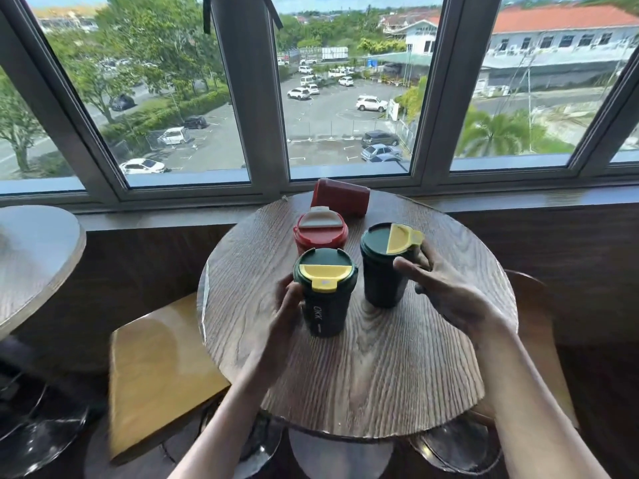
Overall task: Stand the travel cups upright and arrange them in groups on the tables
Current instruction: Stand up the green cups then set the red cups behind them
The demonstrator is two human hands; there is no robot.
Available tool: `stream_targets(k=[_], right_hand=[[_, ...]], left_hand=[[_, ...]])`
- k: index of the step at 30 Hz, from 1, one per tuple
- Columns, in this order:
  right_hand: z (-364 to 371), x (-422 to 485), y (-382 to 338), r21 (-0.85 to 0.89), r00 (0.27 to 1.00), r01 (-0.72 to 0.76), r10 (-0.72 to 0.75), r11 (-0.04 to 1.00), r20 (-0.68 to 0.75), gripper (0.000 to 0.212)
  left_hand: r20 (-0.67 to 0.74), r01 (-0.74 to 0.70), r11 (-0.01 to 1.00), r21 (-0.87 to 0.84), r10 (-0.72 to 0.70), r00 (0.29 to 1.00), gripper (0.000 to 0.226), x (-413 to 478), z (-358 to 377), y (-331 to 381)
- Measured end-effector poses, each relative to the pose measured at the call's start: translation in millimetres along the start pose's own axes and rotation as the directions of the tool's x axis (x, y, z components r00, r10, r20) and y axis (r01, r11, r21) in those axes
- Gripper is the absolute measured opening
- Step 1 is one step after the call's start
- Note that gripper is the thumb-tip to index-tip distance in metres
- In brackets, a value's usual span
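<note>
On the round wooden table (363, 368) stand two dark green travel cups with yellow lids. My left hand (276, 323) grips the nearer green cup (323, 305) from its left side. My right hand (446, 292) is around the farther green cup (383, 271), fingers touching its right side and thumb apart from it. Behind them a red cup with a grey lid (320, 233) stands upright. A second red cup (340, 197) lies on its side at the table's far edge, by the window.
A yellow-topped stool (155, 375) stands left of the table and a wooden stool (532, 305) to the right. Another wooden table (31, 261) is at the far left. A window sill (518, 198) runs just behind the table.
</note>
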State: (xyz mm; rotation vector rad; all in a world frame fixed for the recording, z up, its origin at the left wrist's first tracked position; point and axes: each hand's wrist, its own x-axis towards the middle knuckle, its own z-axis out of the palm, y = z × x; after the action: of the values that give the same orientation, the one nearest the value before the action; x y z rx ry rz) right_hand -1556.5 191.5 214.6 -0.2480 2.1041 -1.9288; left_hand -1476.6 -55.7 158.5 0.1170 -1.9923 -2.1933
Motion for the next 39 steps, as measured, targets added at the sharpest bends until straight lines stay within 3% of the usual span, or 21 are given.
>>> stream_targets(k=[1,3,9,14,20,30,36,39], right_hand=[[0.6,0.2,9.2,0.055,1.000,0.008,-0.010,0.998,0.028,0.052],[3.1,4.3,26.8,0.074,0.999,0.011,-0.013,0.997,0.033,0.064],[16.2,5.7,49.6,-0.105,0.983,0.033,-0.051,0.994,-0.177,0.074],[30.4,-5.7,61.2,-0.190,0.950,0.029,-0.086,0.981,-0.299,0.081],[28.5,-12.6,65.3,-0.275,0.954,0.062,-0.138,0.960,-0.265,0.068],[46.4,-20.0,62.8,-0.397,0.948,0.063,-0.180,0.916,-0.263,0.080],[48.0,-18.7,61.4,-0.414,0.951,0.069,-0.185,0.908,-0.247,0.084],[41.1,-19.8,60.8,-0.359,0.972,0.092,-0.162,0.929,-0.171,0.083]], left_hand=[[0.027,-0.007,1.000,0.018,0.007,1.000,0.068,-4.7,1.1,-0.3],[0.070,-0.016,0.996,0.090,0.010,0.998,0.066,-7.5,3.6,-1.5],[0.048,-0.020,0.950,0.312,0.005,0.999,0.069,-1.7,4.4,-16.0],[-0.010,-0.050,0.921,0.386,0.059,0.998,0.062,-4.4,7.9,-10.5],[-0.030,-0.046,0.930,0.363,0.061,0.998,0.064,-4.5,7.7,-12.0],[-0.025,-0.078,0.918,0.388,0.095,0.995,0.065,-3.5,7.1,-12.4],[-0.023,-0.094,0.924,0.371,0.110,0.994,0.065,-3.4,7.4,-12.6],[-0.017,-0.080,0.928,0.363,0.093,0.996,0.065,-3.8,6.6,-14.4]])
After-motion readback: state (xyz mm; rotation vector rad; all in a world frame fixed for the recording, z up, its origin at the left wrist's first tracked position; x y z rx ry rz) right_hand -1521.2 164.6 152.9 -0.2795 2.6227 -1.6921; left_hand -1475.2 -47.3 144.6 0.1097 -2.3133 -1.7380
